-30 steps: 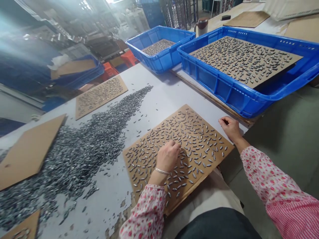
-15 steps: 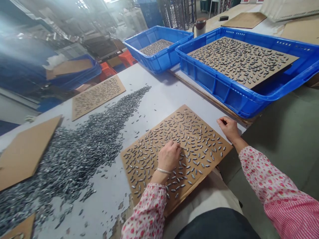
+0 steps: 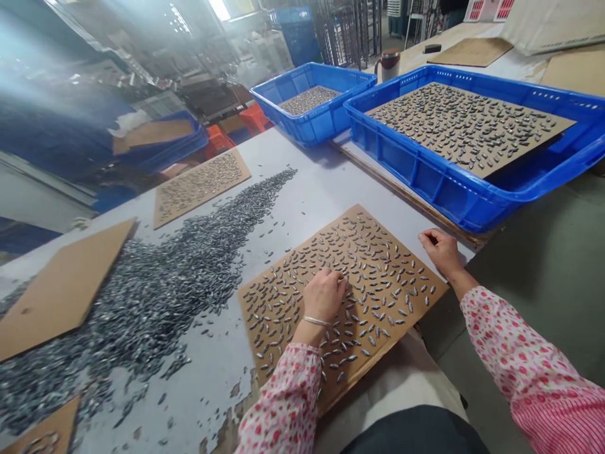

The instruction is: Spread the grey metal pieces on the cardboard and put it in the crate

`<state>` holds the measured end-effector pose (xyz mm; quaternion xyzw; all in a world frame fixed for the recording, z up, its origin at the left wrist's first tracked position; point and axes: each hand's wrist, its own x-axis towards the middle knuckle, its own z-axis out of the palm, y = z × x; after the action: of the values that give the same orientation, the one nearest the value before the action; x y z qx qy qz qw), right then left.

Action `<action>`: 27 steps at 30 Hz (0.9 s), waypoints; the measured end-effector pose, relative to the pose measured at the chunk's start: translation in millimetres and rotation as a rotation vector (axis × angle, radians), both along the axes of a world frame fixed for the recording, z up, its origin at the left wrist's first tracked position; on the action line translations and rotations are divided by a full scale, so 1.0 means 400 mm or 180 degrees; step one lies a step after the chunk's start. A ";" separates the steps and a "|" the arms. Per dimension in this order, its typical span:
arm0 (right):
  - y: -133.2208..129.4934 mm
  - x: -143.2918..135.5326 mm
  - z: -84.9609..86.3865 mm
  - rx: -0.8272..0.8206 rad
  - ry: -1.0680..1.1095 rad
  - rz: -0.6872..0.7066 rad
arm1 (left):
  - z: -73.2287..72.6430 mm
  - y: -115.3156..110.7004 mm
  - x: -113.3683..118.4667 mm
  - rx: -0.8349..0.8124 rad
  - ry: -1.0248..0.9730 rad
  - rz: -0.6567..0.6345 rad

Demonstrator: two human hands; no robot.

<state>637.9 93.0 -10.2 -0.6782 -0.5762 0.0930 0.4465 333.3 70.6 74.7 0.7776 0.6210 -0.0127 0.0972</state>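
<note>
A brown cardboard sheet (image 3: 302, 353) lies in front of me on the grey table (image 3: 312, 183), covered with several small dark metal pieces (image 3: 378, 271). My left hand (image 3: 325, 295) rests on the middle of the sheet with its fingers curled onto the pieces. My right hand (image 3: 440, 250) is curled at the sheet's right corner, fingers bent against the table edge. Whether either hand pinches a piece is hidden by the fingers.
A long heap of loose metal pieces (image 3: 155, 284) spreads over the table to the left. Other cardboard sheets (image 3: 201, 186) lie beyond it. Two blue crates (image 3: 454, 183) (image 3: 312, 123) with pieces inside stand at the back right. A mug (image 3: 388, 63) stands behind them.
The view has shifted slightly. My hands have hardly moved on the sheet.
</note>
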 end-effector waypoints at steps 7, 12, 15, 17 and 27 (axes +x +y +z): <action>-0.001 0.001 0.002 0.0017 0.0020 0.0046 | -0.057 0.014 0.012 0.0184 0.0135 -0.0256; -0.002 -0.004 0.008 0.0002 0.0032 0.0056 | -0.081 0.020 -0.022 0.0258 -0.0063 -0.0328; -0.002 -0.007 0.010 -0.0012 0.0056 0.0042 | -0.075 0.037 -0.078 0.0372 -0.0248 -0.0131; -0.002 -0.008 0.011 -0.0007 0.0051 0.0035 | -0.053 0.049 -0.114 0.0422 -0.0317 0.0007; -0.002 -0.006 0.006 -0.0004 0.0038 0.0079 | 0.029 0.051 -0.074 -0.0036 -0.0044 0.0112</action>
<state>635.6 92.3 -7.7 -0.6707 -0.5818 0.1029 0.4484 303.9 91.2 86.4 0.7661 0.6338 -0.0091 0.1061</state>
